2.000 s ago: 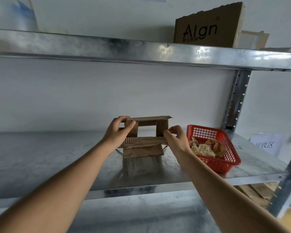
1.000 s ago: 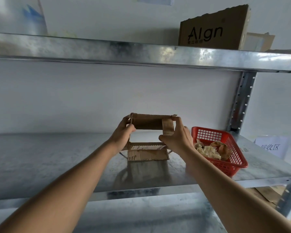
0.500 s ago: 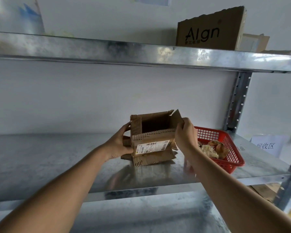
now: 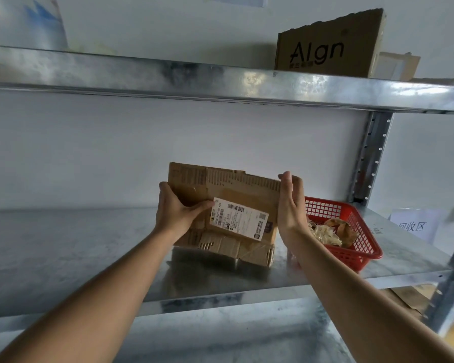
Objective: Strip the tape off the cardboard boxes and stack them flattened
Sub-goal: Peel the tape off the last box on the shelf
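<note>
Holding flattened brown cardboard box with white shipping label [image 4: 228,203] upright on galvanized metal shelf [image 4: 76,247]; left hand [image 4: 176,210] gripping left edge, right hand [image 4: 290,203] open, straight fingers pressing right edge. Red plastic mesh basket [image 4: 362,231] just beside.

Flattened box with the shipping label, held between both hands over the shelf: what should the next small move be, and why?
Probably lower the flattened box flat onto the cardboard lying on the shelf below it. It already looks collapsed; the left hand grips its left edge, the right hand presses its right edge with straight fingers. Whether tape remains is unclear.
</note>
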A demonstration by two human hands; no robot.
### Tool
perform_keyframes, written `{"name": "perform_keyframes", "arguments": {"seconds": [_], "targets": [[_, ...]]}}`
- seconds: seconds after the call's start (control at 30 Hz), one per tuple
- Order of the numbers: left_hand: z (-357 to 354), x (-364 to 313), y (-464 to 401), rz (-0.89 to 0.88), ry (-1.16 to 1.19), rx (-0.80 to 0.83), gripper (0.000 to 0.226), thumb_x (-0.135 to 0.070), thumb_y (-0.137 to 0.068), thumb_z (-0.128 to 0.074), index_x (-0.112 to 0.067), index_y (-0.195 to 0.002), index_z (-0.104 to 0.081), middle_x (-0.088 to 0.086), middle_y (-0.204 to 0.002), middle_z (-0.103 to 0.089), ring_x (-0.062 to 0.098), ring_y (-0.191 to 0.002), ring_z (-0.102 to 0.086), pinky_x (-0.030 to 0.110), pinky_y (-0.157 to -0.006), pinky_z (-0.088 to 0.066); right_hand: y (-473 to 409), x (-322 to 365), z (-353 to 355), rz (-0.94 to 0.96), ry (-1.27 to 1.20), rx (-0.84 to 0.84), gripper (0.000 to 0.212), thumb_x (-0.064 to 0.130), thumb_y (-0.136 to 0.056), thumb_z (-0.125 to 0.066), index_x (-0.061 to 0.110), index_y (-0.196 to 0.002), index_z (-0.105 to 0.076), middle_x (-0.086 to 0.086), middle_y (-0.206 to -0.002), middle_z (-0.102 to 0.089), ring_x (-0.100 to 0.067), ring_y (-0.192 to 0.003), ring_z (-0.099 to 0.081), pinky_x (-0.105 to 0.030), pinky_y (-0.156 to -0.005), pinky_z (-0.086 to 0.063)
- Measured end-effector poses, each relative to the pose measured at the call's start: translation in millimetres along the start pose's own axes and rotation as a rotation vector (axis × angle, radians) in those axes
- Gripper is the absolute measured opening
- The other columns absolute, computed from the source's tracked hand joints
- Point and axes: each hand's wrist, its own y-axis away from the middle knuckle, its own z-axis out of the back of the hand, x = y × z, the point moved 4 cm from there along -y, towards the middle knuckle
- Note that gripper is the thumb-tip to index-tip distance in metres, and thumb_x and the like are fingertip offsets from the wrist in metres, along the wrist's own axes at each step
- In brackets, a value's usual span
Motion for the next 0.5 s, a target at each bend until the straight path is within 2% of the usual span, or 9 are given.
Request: {"name": "perform_keyframes", "arguments": {"seconds": [0.03,0.1,0.17,0.2,0.23,0.3,0.4,0.5], "targets": [[2,0,-1,0.004,-0.008,-0.032,0.096,-0.062,-0.058,-0.093,-0.029,-0.120,-0.029,-0.003,-0.127,-0.052,0.023,-0.121,-0.057,0.049,-0.097,-0.057,2,-2,-2,-0.008,-0.058,0.045,0.053,0.070,-0.098,-0.037,0.026,-0.127,-0.041,-0.004,-0.108,-0.065,-0.010,-0.088,-0.073,-0.032,-0.070,-0.061],[5,1,-3,0.003,-0.034,-0.082,0.092,-0.060,-0.066,-0.090,-0.027,-0.126,-0.028,0.001,-0.131,-0.051,0.027,-0.124,-0.056,0.051,-0.098,-0.056,9,-5,-8,0.043,-0.059,0.154,0.045,0.047,-0.104,-0.049,0.031,-0.141,-0.030,-0.004,-0.119,-0.067,-0.015,-0.101,-0.073,-0.031,-0.073,-0.062],[7,1,0,-0.005,-0.115,-0.098,0.100,-0.062,-0.073,-0.084,-0.029,-0.143,-0.021,0.008,-0.139,-0.048,0.031,-0.126,-0.054,0.050,-0.096,-0.055,17,-13,-16,0.128,0.081,0.260,0.070,0.019,-0.105,-0.058,0.038,-0.155,-0.011,-0.005,-0.133,-0.062,-0.019,-0.114,-0.068,-0.034,-0.082,-0.063],[7,1,2,-0.008,-0.182,-0.101,0.104,-0.066,-0.076,-0.079,-0.035,-0.150,-0.014,0.011,-0.139,-0.047,0.032,-0.123,-0.055,0.048,-0.091,-0.053,20,-17,-19,0.157,0.183,0.279,0.083,0.014,-0.104,-0.059,0.041,-0.158,-0.003,-0.004,-0.139,-0.058,-0.019,-0.119,-0.065,-0.039,-0.087,-0.062],[8,1,4,-0.010,-0.260,-0.101,0.103,-0.070,-0.078,-0.074,-0.042,-0.154,-0.011,0.012,-0.134,-0.047,0.031,-0.116,-0.056,0.045,-0.084,-0.050,23,-20,-22,0.185,0.291,0.264,0.090,0.016,-0.103,-0.060,0.044,-0.160,0.003,-0.003,-0.143,-0.055,-0.019,-0.121,-0.062,-0.043,-0.089,-0.061],[11,-1,8,-0.020,-0.395,-0.098,0.092,-0.077,-0.080,-0.066,-0.050,-0.155,-0.019,0.009,-0.122,-0.043,0.031,-0.105,-0.059,0.039,-0.075,-0.044,26,-25,-26,0.243,0.481,0.203,0.088,0.028,-0.104,-0.059,0.047,-0.160,0.006,-0.005,-0.144,-0.051,-0.021,-0.117,-0.061,-0.043,-0.082,-0.062],[14,-5,12,-0.035,-0.488,-0.097,0.081,-0.078,-0.081,-0.062,-0.047,-0.152,-0.038,0.009,-0.125,-0.043,0.032,-0.107,-0.063,0.039,-0.076,-0.051,27,-35,-26,0.166,0.661,0.176,0.076,0.046,-0.103,-0.055,0.050,-0.160,-0.005,-0.007,-0.135,-0.051,-0.013,-0.099,-0.057,-0.020,-0.062,-0.053],[16,-1,15,-0.072,-0.507,-0.053,0.083,-0.079,-0.084,-0.055,-0.043,-0.155,-0.036,0.010,-0.126,-0.043,0.030,-0.106,-0.062,0.041,-0.078,-0.056,31,-36,-21,0.136,0.677,0.119,0.072,0.049,-0.100,-0.060,0.046,-0.160,-0.021,-0.005,-0.134,-0.054,-0.011,-0.101,-0.057,-0.010,-0.057,-0.048]]}}
